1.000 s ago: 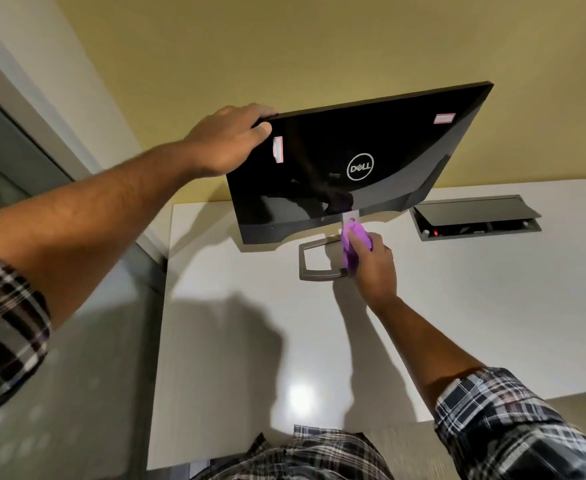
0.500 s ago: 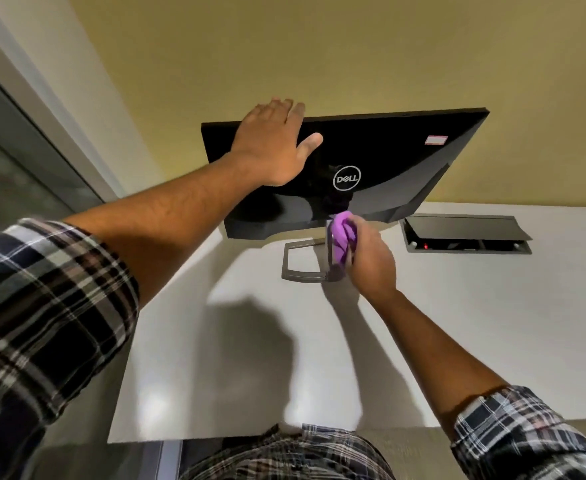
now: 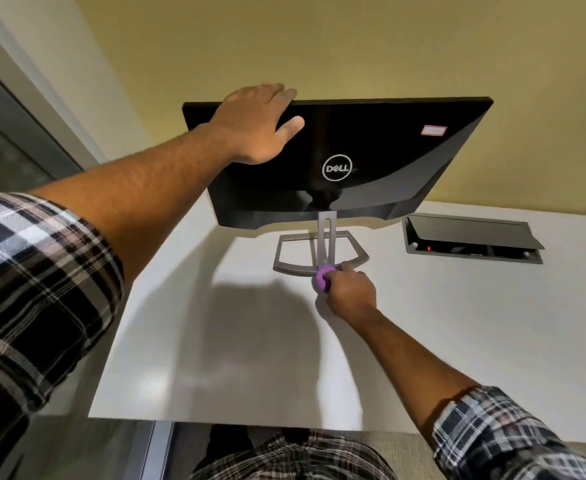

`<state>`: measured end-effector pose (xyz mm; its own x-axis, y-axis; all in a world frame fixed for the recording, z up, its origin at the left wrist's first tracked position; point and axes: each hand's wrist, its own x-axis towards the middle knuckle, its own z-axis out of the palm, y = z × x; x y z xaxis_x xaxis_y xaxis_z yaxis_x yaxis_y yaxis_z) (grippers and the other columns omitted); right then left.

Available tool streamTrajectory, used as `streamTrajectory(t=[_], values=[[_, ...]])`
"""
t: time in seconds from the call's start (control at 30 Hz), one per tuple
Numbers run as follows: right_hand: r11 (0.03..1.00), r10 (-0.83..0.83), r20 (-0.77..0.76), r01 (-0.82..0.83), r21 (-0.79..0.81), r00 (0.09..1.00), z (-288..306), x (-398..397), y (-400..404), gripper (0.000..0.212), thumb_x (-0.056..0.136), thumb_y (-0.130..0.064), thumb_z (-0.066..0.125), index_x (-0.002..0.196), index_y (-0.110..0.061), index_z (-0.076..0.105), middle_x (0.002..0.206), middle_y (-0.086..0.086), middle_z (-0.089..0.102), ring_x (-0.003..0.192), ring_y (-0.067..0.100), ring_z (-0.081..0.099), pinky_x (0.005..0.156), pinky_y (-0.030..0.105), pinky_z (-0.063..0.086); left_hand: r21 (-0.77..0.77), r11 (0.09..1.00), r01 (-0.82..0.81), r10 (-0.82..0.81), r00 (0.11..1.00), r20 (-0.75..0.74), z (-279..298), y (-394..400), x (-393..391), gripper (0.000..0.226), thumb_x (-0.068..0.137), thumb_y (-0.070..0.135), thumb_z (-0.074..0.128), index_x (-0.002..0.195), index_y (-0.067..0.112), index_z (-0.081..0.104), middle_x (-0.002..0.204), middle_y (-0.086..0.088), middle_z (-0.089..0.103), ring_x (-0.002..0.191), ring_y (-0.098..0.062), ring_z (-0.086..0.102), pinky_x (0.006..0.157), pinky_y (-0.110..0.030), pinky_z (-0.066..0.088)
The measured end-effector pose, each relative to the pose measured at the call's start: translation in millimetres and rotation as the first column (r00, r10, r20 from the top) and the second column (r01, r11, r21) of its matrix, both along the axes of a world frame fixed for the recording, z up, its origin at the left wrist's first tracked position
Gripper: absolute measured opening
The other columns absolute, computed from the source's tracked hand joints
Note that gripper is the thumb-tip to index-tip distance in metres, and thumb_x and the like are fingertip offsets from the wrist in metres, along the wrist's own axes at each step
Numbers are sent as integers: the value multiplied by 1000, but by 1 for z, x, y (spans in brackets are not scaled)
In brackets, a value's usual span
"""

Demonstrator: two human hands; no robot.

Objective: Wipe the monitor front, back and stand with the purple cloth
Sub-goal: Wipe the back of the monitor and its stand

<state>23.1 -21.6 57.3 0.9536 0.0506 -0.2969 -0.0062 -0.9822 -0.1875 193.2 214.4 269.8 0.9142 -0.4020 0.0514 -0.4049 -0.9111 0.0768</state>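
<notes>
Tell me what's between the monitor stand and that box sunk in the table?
Nothing. The head view shows bare white table between the stand and the box.

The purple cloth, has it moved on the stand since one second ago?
Yes. The purple cloth, held in the right hand, has gone down the stand's neck, from just under the monitor to the stand's base.
</notes>
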Motion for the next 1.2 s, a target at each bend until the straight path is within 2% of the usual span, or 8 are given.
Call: streamTrajectory(t=[0.2,0.33,0.57,0.7,0.83,1.0,1.1,1.2], values=[[947,-229,302,140,288,925,27,37,9,56,96,-22,65,150,-19,51,140,16,46,101,40,63,87,42,56,7,1000,-14,13,1000,8,-2,-1,6,71,102,60,22,158,16,21,164,-12,25,151,-31,21,124,-47,17],[929,-220,176,151,338,959,14,44,18,69,98,-15,51,159,-38,30,141,13,43,112,38,56,81,40,46,-2,1000,-12,12,1000,3,-3,0,7,69,103,59,23,158,17,22,164,-11,25,151,-30,21,123,-45,15],[981,-71,81,55,185,994,-28,-4,-2,45,105,-28,47,149,-31,39,134,14,52,108,39,59,83,46,53,-5,1000,16,-15,1000,27,-2,0,3,68,103,58,25,157,16,25,162,-10,30,149,-30,26,122,-45,18],[966,-151,284,81,245,947,6,29,5,41,101,-69,39,105,-32,57,106,-2,69,92,20,65,72,35,46,-9,1000,15,-15,999,29,-2,1,3,70,102,59,25,156,15,26,160,-11,33,147,-30,29,121,-45,20],[928,-275,317,164,334,908,25,62,18,26,102,-44,50,117,-27,64,101,-8,61,91,21,60,69,28,43,-20,1000,14,-14,1000,17,0,3,5,69,103,58,26,157,15,26,160,-10,33,147,-29,29,121,-44,20],[979,-168,233,135,151,958,-23,13,6,51,98,-66,42,120,-26,64,110,5,71,92,23,67,83,43,59,-25,1000,18,-17,1000,21,-2,3,5,70,101,61,27,156,16,28,158,-10,36,145,-30,33,120,-46,23],[966,-157,173,114,232,972,-12,26,3,34,98,-29,55,132,-32,62,117,5,62,96,26,62,78,38,52,-29,999,22,-21,1000,20,-3,3,5,76,98,65,25,155,16,28,157,-11,38,144,-31,35,120,-47,25],[925,-290,294,187,332,911,18,63,16,41,100,-22,59,140,-28,56,124,5,66,106,26,63,90,39,54,-29,1000,13,-12,1000,15,-3,5,7,77,98,65,25,156,15,27,158,-11,36,145,-31,33,120,-47,24]])
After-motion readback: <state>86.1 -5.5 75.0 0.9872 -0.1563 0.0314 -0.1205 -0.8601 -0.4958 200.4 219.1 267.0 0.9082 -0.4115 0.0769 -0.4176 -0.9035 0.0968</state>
